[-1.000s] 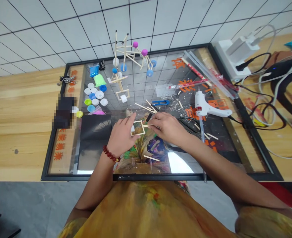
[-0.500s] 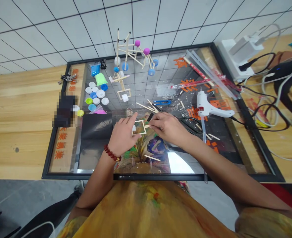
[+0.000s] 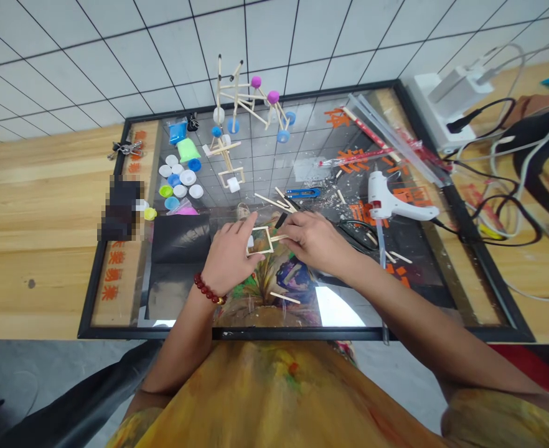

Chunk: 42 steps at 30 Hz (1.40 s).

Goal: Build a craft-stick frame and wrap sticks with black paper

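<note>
A small rectangular frame of wooden sticks point(image 3: 269, 240) lies on the glass before me. My left hand point(image 3: 229, 256) holds its left side between thumb and fingers; part of that side is hidden, and something white shows there. From the right, my right hand point(image 3: 309, 238) pinches a short wooden stick point(image 3: 279, 238) whose end meets the frame's right side. Loose wooden sticks point(image 3: 272, 201) and a blue utility knife point(image 3: 303, 193) lie just beyond my hands. One more stick point(image 3: 284, 298) is nearer to me.
Stick models with coloured balls point(image 3: 246, 102) stand at the back. Clay pots point(image 3: 188, 178) and black sheets point(image 3: 180, 267) lie left. A white glue gun point(image 3: 396, 202), clear tubes point(image 3: 391, 134), a power strip point(image 3: 442, 112) and cables are right. A black border point(image 3: 302, 333) edges the glass.
Little differs. Both hands keep their hold on the frame and stick, and the whole view has shifted very slightly. A dark-clothed leg shows more at the lower left.
</note>
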### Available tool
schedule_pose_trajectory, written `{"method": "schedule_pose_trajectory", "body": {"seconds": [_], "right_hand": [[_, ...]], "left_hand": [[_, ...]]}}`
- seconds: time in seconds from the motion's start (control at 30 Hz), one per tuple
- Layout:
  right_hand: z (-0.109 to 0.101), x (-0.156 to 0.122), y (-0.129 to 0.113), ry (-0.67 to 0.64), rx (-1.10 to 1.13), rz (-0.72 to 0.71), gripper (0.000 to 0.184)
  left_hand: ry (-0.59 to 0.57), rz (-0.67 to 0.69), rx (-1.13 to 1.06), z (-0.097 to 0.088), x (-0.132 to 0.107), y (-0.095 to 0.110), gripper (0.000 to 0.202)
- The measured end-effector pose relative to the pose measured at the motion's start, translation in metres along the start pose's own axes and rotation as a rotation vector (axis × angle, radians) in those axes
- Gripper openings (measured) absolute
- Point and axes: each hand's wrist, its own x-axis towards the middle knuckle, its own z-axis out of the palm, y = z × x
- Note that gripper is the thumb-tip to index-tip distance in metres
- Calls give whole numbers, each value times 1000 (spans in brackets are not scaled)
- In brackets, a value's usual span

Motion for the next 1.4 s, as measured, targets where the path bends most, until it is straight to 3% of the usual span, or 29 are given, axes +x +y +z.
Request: {"method": "schedule_pose_trajectory", "body": {"seconds": [0.13,0.3,0.4,0.53,0.73,1.4], "right_hand": [[-21,-17,15,185,73,38,23],[-45,-52,39,339,136,245,18],[-37,-54,37,278,103,150,18],[-14,-31,18,143,21,-14,25],[1,-4,7,23,0,-36,23],[10,-1,10,91,91,-64,23]], "left_hand": [[6,3,-2,0,0,-1,84],[-5,5,1,0,-1,0,84],[-13,6,3,0,-2,1,86],[-17,-1,-13,0,-2,0,85],[-8,-12,-51,0,1,-2,84],[-5,-8,-39,1,0,-1,82]]}}
